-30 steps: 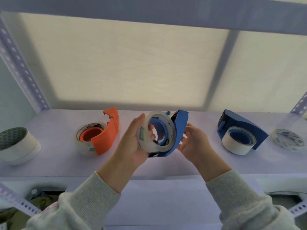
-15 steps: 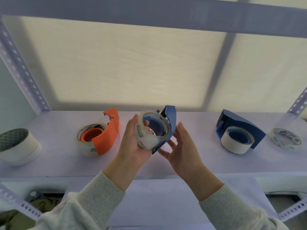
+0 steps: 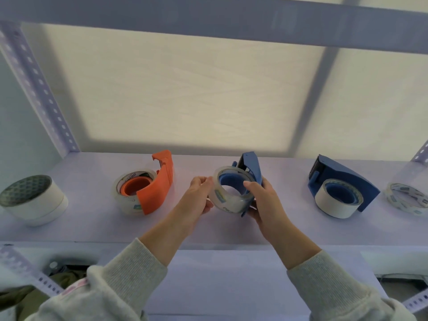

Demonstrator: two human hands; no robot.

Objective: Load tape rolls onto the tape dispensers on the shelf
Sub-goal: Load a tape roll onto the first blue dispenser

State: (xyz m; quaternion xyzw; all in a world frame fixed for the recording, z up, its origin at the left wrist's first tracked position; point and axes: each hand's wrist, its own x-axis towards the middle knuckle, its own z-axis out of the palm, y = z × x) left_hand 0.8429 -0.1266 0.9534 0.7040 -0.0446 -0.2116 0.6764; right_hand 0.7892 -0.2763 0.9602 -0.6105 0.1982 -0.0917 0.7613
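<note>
1. Both hands gripped the work: the right hand (image 3: 266, 202) curled round the blue dispenser (image 3: 251, 167), thumb over the hub, while the left hand (image 3: 196, 198) pinched the clear tape roll (image 3: 228, 193) at its nine o'clock edge.
2. Half a second earlier the right palm lay open beside it; now it clamped, and the roll sat round the hub, so seating looked nearly finished.
3. Held above the shelf (image 3: 92, 228) at centre, it had the loaded orange dispenser (image 3: 157, 186) at nine o'clock and another loaded blue dispenser (image 3: 342, 179) at three.
4. Spare rolls lay at both far ends.

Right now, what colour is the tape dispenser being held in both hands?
Blue: the hand-held plastic tape dispenser carrying a clear tape roll, seen in the head view.
</note>
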